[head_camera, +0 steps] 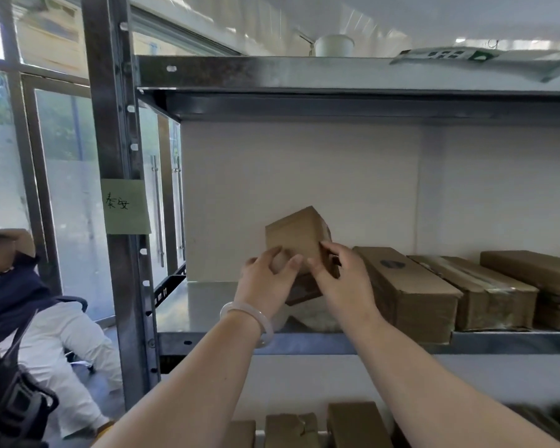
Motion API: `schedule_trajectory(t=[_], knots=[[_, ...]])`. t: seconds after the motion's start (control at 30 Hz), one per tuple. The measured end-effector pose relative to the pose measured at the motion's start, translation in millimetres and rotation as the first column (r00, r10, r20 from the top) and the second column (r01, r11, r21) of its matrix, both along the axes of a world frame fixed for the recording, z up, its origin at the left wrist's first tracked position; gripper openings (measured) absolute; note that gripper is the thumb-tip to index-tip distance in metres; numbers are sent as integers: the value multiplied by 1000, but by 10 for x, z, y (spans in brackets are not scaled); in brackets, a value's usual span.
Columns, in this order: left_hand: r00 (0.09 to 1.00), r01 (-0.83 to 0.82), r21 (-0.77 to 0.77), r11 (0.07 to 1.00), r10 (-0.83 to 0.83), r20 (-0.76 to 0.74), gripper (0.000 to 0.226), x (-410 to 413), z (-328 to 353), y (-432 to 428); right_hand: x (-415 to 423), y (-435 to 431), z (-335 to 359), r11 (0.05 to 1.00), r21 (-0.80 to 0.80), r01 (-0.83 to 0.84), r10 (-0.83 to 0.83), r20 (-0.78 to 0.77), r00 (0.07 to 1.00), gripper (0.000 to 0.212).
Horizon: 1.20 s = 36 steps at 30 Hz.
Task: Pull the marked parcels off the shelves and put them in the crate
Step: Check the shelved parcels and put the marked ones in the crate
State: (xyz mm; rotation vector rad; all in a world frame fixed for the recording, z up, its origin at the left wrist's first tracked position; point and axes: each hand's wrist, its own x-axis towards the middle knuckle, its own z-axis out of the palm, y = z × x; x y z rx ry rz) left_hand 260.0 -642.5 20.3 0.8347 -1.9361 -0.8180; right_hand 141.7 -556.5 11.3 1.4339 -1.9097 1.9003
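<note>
Small box [296,240] sits tilted on the shelf [188,305] between both hands, left hand [265,282] and right hand [340,279] on its front. Three long boxes [408,292] lie to its right, running toward the shelf's right end. More boxes [353,425] on the shelf below.

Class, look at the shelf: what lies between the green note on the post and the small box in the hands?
In the head view, only bare shelf and pale back wall separate the note from the box.

Small brown cardboard parcel [296,239], tilted, raised above the shelf [207,305].
</note>
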Motion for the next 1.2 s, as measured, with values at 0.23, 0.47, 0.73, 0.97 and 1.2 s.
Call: schedule_trajectory(t=[0.23,0.47,0.73,0.97,1.2], knots=[[959,150,305,940,-64,-275,105,-6,67,150,80,184,-27,999,39,4,7,-299,954,36],[913,178,354,918,-20,-408,85,61,-21,130,-21,199,-38,996,-63,-57,53,-62,997,48],[931,166,315,935,-43,-363,27,5,-103,143,-107,175,-68,987,11,-160,160,12,987,46],[953,147,187,971,-88,-289,97,31,-32,154,11,112,-113,994,31,-107,111,-242,964,52],[887,243,358,901,-57,-458,79,161,-44,49,20,41,-62,998,36,-59,65,-221,973,47]])
